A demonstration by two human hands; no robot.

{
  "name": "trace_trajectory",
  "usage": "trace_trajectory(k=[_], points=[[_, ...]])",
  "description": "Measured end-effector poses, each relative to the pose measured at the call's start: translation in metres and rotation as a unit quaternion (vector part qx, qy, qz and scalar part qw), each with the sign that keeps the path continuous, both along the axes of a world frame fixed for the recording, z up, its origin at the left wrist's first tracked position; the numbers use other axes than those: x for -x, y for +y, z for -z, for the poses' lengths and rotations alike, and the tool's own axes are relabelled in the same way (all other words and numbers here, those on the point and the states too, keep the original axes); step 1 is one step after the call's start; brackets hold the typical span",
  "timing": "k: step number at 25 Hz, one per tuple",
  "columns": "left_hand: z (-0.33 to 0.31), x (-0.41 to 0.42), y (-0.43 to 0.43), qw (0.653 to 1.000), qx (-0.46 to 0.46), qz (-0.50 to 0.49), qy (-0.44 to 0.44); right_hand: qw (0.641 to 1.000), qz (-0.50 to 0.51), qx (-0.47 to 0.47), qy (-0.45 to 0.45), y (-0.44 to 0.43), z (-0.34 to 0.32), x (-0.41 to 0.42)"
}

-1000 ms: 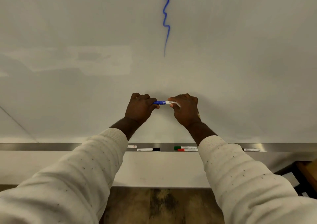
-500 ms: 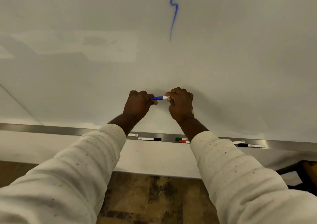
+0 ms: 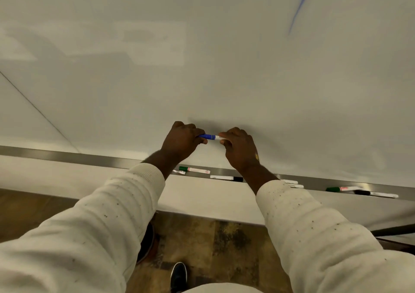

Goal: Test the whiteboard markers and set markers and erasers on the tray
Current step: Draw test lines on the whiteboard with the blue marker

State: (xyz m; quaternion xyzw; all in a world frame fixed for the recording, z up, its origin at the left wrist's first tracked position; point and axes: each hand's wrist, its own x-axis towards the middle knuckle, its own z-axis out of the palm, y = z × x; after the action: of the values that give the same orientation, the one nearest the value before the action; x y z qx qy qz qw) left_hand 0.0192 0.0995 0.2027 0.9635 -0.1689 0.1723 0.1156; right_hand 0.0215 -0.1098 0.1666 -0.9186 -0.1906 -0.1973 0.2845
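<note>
Our left grip point(image 3: 182, 141) stays clamped on the blue end of the blue marker point(image 3: 211, 137) and our right grip point(image 3: 239, 149) on its white barrel, as half a second ago. The marker lies level between them, close before the whiteboard point(image 3: 224, 68) and above the tray point(image 3: 89, 158). The blue line point(image 3: 301, 7), top centre before, now sits at the upper right. On the tray between our wrists lie a green marker point(image 3: 194, 169) and a black marker point(image 3: 226, 178).
</note>
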Motion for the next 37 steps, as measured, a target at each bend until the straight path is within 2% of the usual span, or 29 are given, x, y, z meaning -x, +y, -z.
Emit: trace_trajectory(k=[4, 10, 18, 22, 29, 37], points=[[0.027, -0.011, 0.053, 1.000, -0.011, -0.001, 0.022, 0.999, 0.031, 0.011, 0.041, 0.042, 0.025, -0.005], [0.080, -0.025, 0.130, 0.997, -0.035, 0.000, 0.070, 0.980, 0.060, 0.043, 0.184, 0.108, 0.059, -0.007], [0.122, -0.019, 0.183, 0.990, -0.049, 0.002, 0.132, 0.957, 0.077, 0.043, 0.275, 0.166, 0.087, -0.006], [0.132, -0.020, 0.188, 0.986, -0.050, 0.004, 0.158, 0.955, 0.087, 0.040, 0.280, 0.171, 0.095, -0.005], [0.138, -0.028, 0.199, 0.987, -0.054, 0.003, 0.154, 0.960, 0.086, 0.031, 0.264, 0.178, 0.099, -0.012], [0.145, -0.020, 0.268, 0.975, -0.038, -0.106, 0.189, 0.962, 0.019, 0.007, 0.272, 0.251, 0.120, -0.021]])
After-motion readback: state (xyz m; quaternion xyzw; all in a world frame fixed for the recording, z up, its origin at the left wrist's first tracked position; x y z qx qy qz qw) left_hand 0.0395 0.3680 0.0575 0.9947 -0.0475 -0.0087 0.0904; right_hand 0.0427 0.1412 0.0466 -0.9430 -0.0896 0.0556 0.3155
